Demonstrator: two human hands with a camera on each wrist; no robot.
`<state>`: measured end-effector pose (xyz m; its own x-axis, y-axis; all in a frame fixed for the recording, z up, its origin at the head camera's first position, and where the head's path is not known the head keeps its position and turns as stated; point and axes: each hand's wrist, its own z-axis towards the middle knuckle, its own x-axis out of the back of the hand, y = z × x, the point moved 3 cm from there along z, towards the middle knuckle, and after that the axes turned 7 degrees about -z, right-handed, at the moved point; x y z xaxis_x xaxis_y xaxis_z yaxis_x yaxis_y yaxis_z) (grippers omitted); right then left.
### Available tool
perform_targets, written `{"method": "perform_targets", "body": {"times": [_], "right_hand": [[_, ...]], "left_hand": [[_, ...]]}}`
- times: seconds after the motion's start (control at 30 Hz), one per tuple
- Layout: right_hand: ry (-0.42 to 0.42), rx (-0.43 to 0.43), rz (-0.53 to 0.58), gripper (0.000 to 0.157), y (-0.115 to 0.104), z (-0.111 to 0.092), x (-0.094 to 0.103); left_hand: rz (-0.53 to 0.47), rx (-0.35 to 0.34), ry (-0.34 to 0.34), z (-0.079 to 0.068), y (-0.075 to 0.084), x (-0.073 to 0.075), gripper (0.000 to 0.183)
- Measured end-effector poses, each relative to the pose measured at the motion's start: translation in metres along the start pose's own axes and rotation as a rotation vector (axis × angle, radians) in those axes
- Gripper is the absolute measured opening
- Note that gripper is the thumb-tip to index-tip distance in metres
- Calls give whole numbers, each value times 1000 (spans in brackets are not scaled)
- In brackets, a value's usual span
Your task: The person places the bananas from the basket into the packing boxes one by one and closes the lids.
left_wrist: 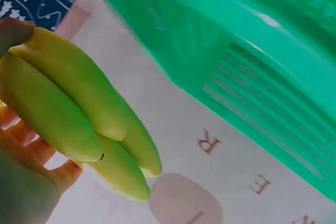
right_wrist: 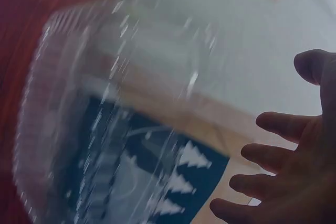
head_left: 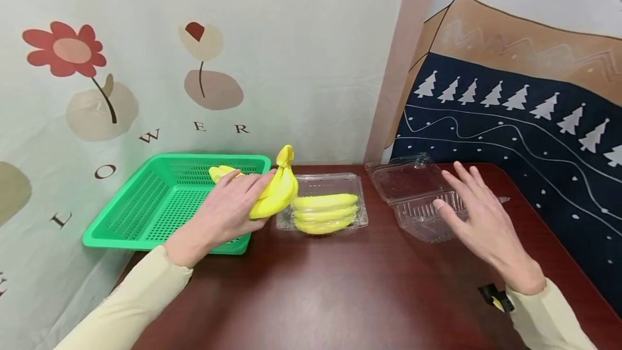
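My left hand [head_left: 225, 201] grips a bunch of yellow bananas [head_left: 277, 193], stem end up, over the right side of the green basket [head_left: 167, 199]. In the left wrist view the thumb and fingers curl round the bananas [left_wrist: 68, 93], whose tips point away from the palm. My right hand [head_left: 481, 220] hovers with spread fingers by a clear plastic clamshell box [head_left: 400, 182], its lid raised. The right wrist view shows these fingers [right_wrist: 268, 184] straight and apart from the box [right_wrist: 68, 103].
Between basket and raised-lid box sits another clear plastic box [head_left: 359, 215] with several bananas [head_left: 325, 212] inside. More yellow fruit [head_left: 221, 172] shows in the basket behind my left hand. A small black object [head_left: 493, 297] lies near my right sleeve. Printed cloth [head_left: 311, 69] hangs behind the table.
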<state>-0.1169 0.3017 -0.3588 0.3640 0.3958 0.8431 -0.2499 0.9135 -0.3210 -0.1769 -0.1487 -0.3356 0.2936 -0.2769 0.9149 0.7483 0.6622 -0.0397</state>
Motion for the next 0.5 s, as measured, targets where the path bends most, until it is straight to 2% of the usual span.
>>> {"method": "perform_targets", "body": {"times": [0.27,0.5], "right_hand": [[-21,-89,8,68,45,0,6],[-57,-220,110,66,87,-1,2]], "left_hand": [[-38,-20,1,20,21,-3,105],[-57,-47,10,42,42,-12,100]]}}
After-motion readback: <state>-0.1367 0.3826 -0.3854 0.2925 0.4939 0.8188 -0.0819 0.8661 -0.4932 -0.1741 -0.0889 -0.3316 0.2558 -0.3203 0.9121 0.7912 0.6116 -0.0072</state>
